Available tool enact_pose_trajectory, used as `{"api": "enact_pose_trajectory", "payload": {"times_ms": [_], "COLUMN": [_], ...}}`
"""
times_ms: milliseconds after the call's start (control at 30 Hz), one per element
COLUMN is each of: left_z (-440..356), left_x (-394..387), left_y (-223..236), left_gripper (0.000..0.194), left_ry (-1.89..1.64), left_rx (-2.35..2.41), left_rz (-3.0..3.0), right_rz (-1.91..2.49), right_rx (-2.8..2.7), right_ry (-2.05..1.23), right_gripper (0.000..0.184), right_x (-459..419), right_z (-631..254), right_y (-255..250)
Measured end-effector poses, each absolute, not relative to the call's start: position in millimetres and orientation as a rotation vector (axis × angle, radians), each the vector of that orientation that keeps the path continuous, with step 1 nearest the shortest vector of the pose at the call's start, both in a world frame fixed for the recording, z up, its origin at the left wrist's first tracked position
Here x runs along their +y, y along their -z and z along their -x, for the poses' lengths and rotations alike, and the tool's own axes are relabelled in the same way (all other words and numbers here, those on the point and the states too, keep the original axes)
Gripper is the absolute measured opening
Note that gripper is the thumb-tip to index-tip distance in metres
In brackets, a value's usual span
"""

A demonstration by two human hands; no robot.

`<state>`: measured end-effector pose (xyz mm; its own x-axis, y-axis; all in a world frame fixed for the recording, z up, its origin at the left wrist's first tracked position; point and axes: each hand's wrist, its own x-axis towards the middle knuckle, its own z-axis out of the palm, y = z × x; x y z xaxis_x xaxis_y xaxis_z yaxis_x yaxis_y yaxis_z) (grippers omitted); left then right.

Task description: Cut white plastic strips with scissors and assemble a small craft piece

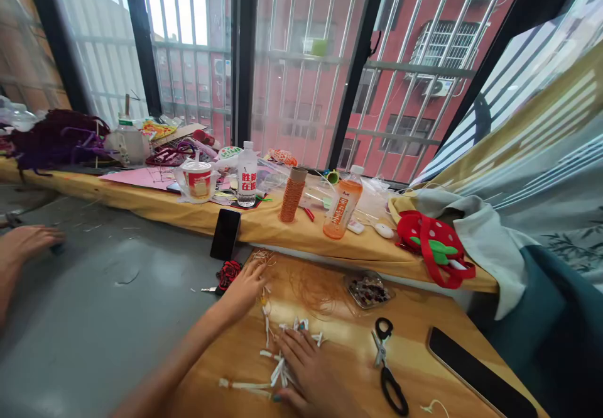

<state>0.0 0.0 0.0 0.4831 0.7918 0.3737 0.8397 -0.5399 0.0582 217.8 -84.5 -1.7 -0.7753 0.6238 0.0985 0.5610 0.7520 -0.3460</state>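
Observation:
My left hand [244,289] reaches over the wooden table, fingers stretched out at a small tangle of pale thin strands [264,257]. Whether it touches them I cannot tell. Close to its wrist lies a red-and-black rose-shaped trinket [229,273] with a key beside it. Lower down, my right hand [306,364] rests flat, fingers out, on a loose pile of white strips [281,371] tied with thin orange thread. One long white strip points left from the pile. Part of the pile is hidden under the palm.
Black-handled scissors [384,368] and a dark phone [475,371] lie at right. A clear tray [367,289] holds dark beads. Another phone [225,234] leans on the ledge, which bears bottles and a spool of orange cord [293,195]. Another person's hand [32,242] is at far left.

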Motion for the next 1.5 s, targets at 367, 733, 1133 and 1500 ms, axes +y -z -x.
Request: {"api": "enact_pose_trajectory", "payload": {"times_ms": [367,733,1133,1500], "left_z": [2.1,-57.2,-85.4,-3.6], "left_x": [14.4,-27.7,-87.3,-107.3], "left_y": [-10.5,-4.6,24.7,32.5], "left_gripper": [0.020,0.028,0.064,0.050], "left_ry": [1.114,1.951,0.397,0.303], "left_rx": [-1.540,-1.924,-1.224,-1.324], "left_rz": [2.554,2.921,3.027,2.755], "right_rz": [0.669,0.916,1.082,1.056], "right_rx": [-2.520,-1.305,-0.974,-1.103], "right_ry": [-0.690,-1.341,-1.095,-0.920], "right_gripper": [0.067,0.042,0.042,0.030], "right_x": [-82.9,-64.5,-29.7,-45.9], "right_z": [-183.9,-188.4,-234.9,-226.7], "right_y": [25.1,36.7,36.0,21.0]}}
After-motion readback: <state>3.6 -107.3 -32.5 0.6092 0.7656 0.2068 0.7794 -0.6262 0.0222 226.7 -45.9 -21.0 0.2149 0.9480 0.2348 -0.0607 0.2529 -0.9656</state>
